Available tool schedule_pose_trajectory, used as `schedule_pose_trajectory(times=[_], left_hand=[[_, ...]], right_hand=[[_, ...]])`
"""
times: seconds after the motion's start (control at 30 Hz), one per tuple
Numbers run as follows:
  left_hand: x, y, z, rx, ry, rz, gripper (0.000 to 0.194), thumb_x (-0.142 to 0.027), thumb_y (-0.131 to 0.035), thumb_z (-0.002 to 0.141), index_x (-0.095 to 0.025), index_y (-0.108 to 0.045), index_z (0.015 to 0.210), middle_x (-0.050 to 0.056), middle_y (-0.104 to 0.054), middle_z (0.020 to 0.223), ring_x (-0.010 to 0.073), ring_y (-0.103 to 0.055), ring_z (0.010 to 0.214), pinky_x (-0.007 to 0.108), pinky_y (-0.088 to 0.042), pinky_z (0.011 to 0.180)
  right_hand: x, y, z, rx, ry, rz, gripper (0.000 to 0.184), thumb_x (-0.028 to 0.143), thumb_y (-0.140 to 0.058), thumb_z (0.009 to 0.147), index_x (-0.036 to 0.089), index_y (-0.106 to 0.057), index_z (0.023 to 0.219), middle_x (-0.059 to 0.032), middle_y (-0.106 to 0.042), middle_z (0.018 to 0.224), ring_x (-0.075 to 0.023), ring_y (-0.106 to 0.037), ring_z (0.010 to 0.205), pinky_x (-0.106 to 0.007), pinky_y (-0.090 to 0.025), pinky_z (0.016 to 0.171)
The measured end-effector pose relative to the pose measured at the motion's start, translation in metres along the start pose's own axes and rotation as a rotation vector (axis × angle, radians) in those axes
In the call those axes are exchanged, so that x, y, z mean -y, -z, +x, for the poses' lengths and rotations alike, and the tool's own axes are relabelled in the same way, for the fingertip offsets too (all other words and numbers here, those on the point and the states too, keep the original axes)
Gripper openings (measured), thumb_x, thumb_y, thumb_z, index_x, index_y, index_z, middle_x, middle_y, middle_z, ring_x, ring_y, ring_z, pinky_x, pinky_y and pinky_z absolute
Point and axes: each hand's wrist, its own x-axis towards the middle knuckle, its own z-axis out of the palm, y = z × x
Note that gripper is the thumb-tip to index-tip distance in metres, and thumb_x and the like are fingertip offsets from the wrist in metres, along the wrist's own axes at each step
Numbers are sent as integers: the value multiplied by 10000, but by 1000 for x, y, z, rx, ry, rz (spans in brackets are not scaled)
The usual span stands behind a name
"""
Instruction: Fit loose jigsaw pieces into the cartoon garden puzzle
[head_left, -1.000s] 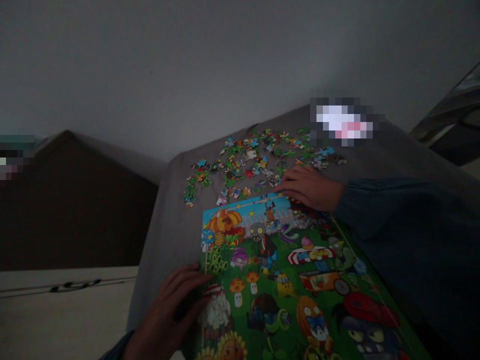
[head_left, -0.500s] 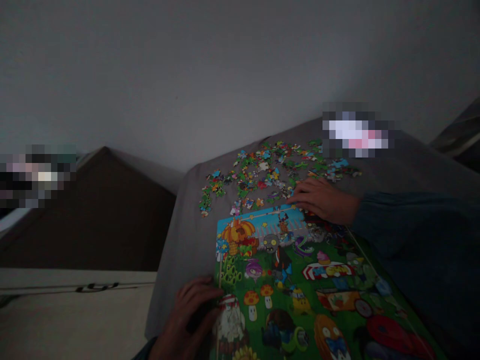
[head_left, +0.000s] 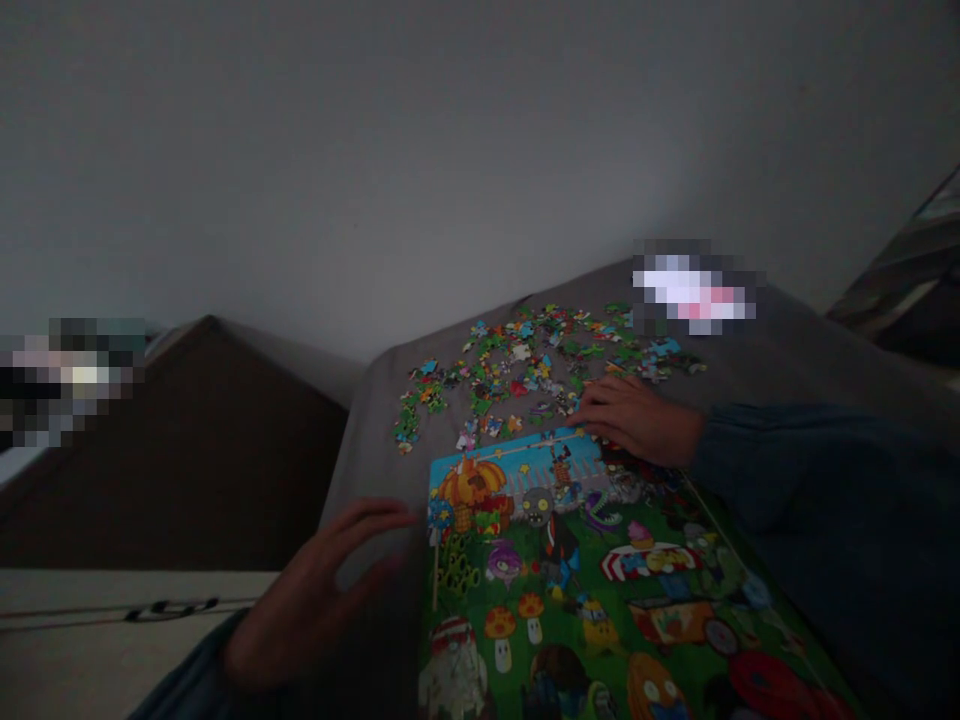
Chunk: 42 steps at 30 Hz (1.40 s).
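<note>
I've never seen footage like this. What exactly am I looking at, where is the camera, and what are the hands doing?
This view comes from a camera worn on a person's head, looking down at their own bare hands. A grey fabric surface bears scattered small jigsaw pieces and a large, colourful cartoon picture. The right hand rests at the picture's top edge, next to the pieces. The left hand is open beside the picture's left edge. Neither visibly holds anything.
</note>
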Motion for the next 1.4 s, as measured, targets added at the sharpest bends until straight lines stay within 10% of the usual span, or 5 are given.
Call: schedule_pose_trajectory(times=[0.4, 0.6, 0.9, 1.17, 1.4], left_hand=[[8, -33, 151, -268, -188, 86, 285, -297, -526, 901, -223, -610, 1163, 68, -601, 1227, 223, -519, 1189, 459, -402, 1044], [47, -68, 150, -340, -93, 57, 324, -396, -466, 903, -223, -632, 1121, 84, -623, 1197, 267, -547, 1151, 489, -408, 1018], [64, -71, 148, -359, -166, 65, 350, -493, -424, 902, -295, -624, 1110, 65, -637, 1178, 295, -577, 1104, 494, -446, 961], [65, -74, 145, -371, -134, 76, 324, -459, -439, 899, -302, -639, 1100, 55, -643, 1171, 302, -565, 1119, 509, -430, 973], [58, -76, 144, -342, -119, 67, 368, -437, -408, 910, -236, -657, 1090, 87, -639, 1167, 298, -551, 1125, 493, -435, 963]], right_hand=[[-2, 0, 1, -44, 33, 62, 307, 280, -406, 969, 227, -644, 1156, -104, -635, 1058, -267, -489, 1023, -465, -395, 884], [0, 14, 4, -89, 36, 56, 286, 279, -446, 965, 213, -620, 1184, -95, -636, 1059, -248, -489, 1026, -446, -394, 920], [-37, 45, 5, -347, -287, -145, 287, 252, -436, 945, 227, -594, 1183, -90, -647, 991, -248, -549, 961, -445, -419, 878], [-53, 39, 14, -191, -272, -175, 258, 280, -508, 929, 207, -622, 1149, -110, -633, 1097, -251, -538, 1052, -451, -411, 918], [-32, 41, 84, 36, -193, -303, 351, 372, -507, 948, 195, -583, 1241, -114, -601, 1215, -246, -505, 1135, -422, -381, 964]])
